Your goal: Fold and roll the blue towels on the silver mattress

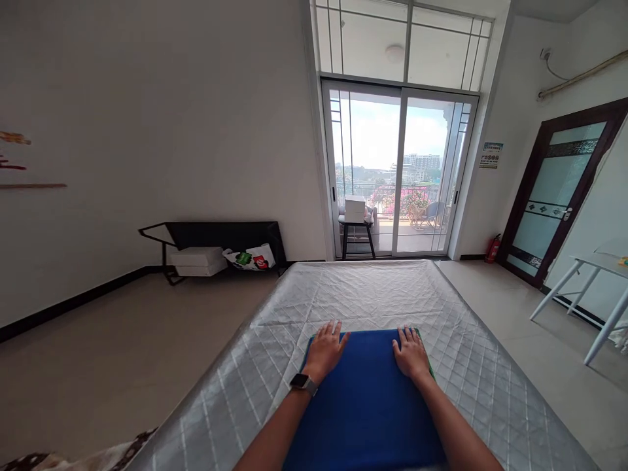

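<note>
The left hand (326, 353), a watch (300, 381) on its wrist, rests flat near the far left corner of the folded blue cloth (367, 405), which lies on the mattress (245, 379); fingers apart, its grip clamps nothing. The cloth looks light, soft, limp, unbreakable; best held under both sides. The right hand (411, 353) lies likewise, far right.

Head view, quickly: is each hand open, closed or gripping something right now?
Left hand: open, palm down on the blue fabric, no grip on anything.
Right hand: open, palm down on the same fabric, holding nothing.
</note>
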`<action>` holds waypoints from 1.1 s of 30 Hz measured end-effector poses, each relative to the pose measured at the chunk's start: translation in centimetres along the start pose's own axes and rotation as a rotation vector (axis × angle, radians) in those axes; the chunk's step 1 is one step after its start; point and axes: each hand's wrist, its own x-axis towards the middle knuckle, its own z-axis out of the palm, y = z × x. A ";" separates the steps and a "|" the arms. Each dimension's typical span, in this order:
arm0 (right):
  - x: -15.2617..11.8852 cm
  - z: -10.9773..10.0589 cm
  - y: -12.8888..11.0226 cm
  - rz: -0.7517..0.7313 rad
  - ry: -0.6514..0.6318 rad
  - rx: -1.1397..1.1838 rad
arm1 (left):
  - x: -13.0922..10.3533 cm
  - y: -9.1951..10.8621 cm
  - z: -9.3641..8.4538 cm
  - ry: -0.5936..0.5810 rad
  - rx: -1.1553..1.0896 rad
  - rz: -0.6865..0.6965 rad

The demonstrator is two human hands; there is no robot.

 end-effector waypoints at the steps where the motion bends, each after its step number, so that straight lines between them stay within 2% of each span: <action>1: 0.0 0.0 0.0 0.001 -0.002 0.002 | 0.2 2.1 0.0 0.038 -0.021 0.038; 4: 0.0 -0.1 0.0 -0.002 -0.008 0.008 | 0.3 7.9 0.8 0.060 -0.089 0.213; 6: 0.0 0.0 0.1 -0.004 -0.005 0.002 | 0.0 10.0 1.7 0.026 -0.103 0.250; 7: 0.1 0.1 0.1 -0.005 -0.002 -0.001 | -0.2 10.2 2.1 0.012 -0.097 0.233; 9: 0.2 0.3 0.2 -0.006 0.003 -0.002 | -0.7 8.9 2.7 -0.003 -0.070 0.158; 15: 0.4 0.6 0.3 -0.003 0.004 -0.006 | -2.4 -0.8 2.1 -0.060 0.034 -0.110; 18: 0.4 0.5 0.2 0.006 -0.006 -0.015 | -2.8 -3.4 1.6 -0.098 0.014 -0.183; 28: -0.3 -0.8 -0.4 0.005 -0.031 -0.105 | -2.6 -3.5 1.8 -0.117 -0.020 -0.182; 33: -1.3 -0.4 0.3 -0.039 -0.017 -0.120 | -2.5 -3.6 2.3 -0.094 -0.028 -0.182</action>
